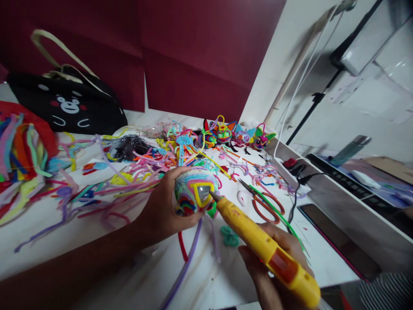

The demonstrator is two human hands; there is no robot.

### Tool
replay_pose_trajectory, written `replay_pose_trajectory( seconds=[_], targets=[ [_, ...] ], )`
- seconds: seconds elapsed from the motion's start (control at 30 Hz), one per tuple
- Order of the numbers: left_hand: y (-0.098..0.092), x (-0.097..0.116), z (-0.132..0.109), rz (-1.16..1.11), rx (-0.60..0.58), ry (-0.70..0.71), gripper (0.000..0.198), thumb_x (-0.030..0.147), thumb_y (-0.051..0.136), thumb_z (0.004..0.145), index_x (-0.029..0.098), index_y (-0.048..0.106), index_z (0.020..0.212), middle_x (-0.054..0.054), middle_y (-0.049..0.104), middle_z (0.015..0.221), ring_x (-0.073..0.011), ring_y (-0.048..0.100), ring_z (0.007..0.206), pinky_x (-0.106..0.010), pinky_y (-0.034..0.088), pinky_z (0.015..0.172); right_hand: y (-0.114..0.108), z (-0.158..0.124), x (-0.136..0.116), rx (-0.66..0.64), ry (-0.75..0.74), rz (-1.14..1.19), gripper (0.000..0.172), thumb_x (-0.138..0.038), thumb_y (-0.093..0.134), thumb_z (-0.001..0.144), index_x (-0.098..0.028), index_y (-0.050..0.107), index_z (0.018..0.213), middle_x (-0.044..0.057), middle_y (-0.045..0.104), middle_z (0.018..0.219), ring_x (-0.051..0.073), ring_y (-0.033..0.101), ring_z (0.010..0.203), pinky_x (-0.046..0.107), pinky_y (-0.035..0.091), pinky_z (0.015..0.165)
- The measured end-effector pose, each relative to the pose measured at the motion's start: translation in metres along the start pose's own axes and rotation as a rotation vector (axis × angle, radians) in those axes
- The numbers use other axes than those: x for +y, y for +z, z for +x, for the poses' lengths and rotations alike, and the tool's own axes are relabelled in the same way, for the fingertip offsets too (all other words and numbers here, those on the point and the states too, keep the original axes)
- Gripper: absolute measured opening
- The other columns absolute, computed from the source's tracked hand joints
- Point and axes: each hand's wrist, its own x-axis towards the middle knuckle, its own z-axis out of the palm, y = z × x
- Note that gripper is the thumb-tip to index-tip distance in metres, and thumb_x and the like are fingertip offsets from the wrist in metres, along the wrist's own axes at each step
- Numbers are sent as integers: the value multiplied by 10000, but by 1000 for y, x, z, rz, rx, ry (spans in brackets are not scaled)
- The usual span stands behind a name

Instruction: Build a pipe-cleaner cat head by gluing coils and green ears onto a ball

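The rounded ball wrapped in multicoloured fuzzy strips sits over the white table, inside the curl of the left hand, which wraps its left side, spread about as wide as the ball, with digits showing at its upper left and underside. It looks light, with a soft, grippy skin, perhaps over a firmer core. The shiny grey patch framed in yellow seems smoother, so holding by the fuzzy sides suits it. The right hand closes around a yellow plastic glue-gun-like tool, its dark tip at the patch's right edge (whether touching, I cannot tell).
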Motion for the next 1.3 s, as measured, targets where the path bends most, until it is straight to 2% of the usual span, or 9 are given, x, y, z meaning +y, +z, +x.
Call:
replay_pose_trajectory(
  seconds=[0.17,0.33,0.57,0.87,1.07,1.3],
  targets=[
    [-1,1,1,-1,-5,-17,747,319,797,694,228,439,1344,-119,612,1307,-306,645,1175,-432,534,1010,3,-3,0,56,-8,42,137,-249,616,923,-261,593,1057,19,692,885,198,696,755,288,524,600],
    [-3,1,1,24,-34,-12,764,310,803,696,228,425,1355,-127,604,1309,-308,641,1179,-437,538,1001,5,-1,8,27,-70,91,151,-224,630,908,-265,606,1052,16,702,913,190,698,779,286,549,635],
    [-1,2,0,-4,-10,-63,773,312,807,667,233,445,1345,-123,608,1315,-321,634,1194,-440,532,1014,6,3,16,-44,-110,36,139,-322,624,932,-250,624,1051,25,706,873,195,689,705,296,559,594],
    [-1,3,1,-29,-16,-17,735,308,790,703,230,438,1343,-116,611,1312,-294,638,1181,-420,531,1008,8,7,13,-66,-157,-5,109,-334,627,927,-255,611,1001,3,702,792,179,673,605,286,547,541],
    [0,4,1,-30,-9,-46,756,291,804,669,236,448,1333,-114,626,1281,-316,642,1181,-440,536,1002,6,6,13,-64,-138,-8,121,-316,615,932,-250,618,1033,15,702,820,182,685,641,288,551,559],
    [0,3,0,-25,-6,-16,739,302,791,695,234,440,1342,-109,616,1292,-306,636,1188,-431,533,1008,6,4,11,-47,-106,11,145,-358,620,940,-252,627,1039,27,696,835,199,680,669,309,551,582]
  ],
)
